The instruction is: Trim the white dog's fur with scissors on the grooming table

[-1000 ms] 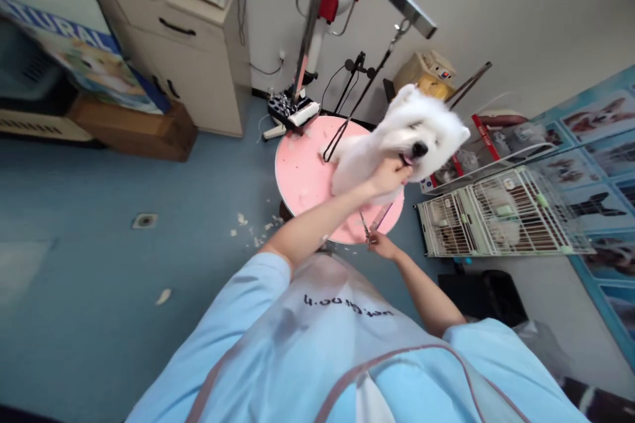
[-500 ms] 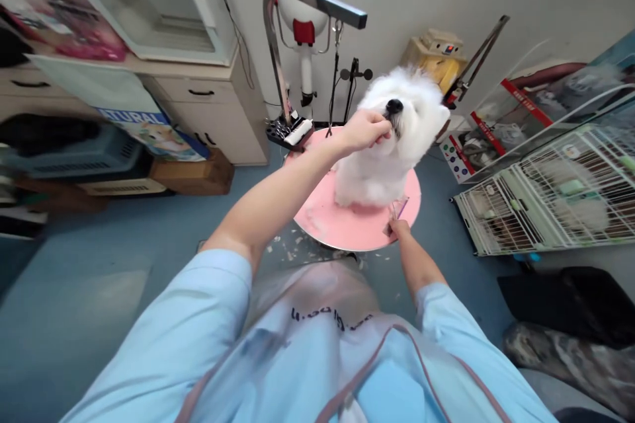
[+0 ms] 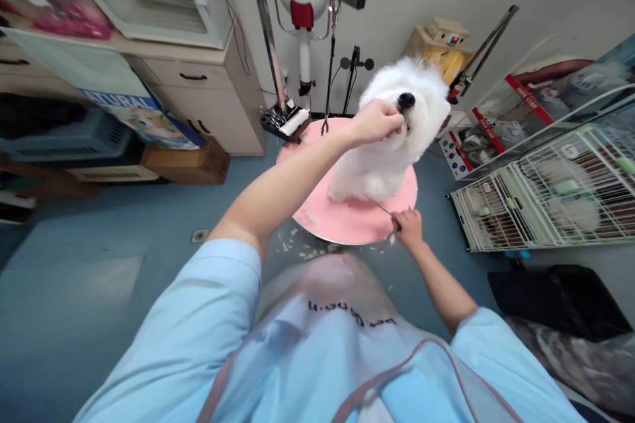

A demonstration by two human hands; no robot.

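Round pink table (image 3: 342,228): my landmark, a flat disc with a thin rim, set in front of me

White, fluffy-coated dog (image 3: 381,162): upright on the round pink table, at its right half, muzzle raised, black nose toward me

Left hand (image 3: 380,122): above the round pink table, fingers curled and pressed together, pinching the fur of the dog's muzzle just beside the nose

Right hand (image 3: 409,228): at the near right edge of the round pink table, fingers closed around a slim grey metal tool (image 3: 381,207); my grip hides its handle end

Tool's blade: thin and straight, slanting in over the round pink table to the fur low on the dog; whether the tip touches, I cannot tell

Bent silver metal arm (image 3: 266,33): rising at the far left edge of the round pink table, a thin black strap (image 3: 330,73) hanging from it

Black tool tray (image 3: 270,122): by that same edge of the round pink table, a white oblong device (image 3: 296,122) on it

White clumps of hair (image 3: 286,247): on the blue floor, near the front of the round pink table

White wire cages (image 3: 506,172): right of the round pink table, well apart from it
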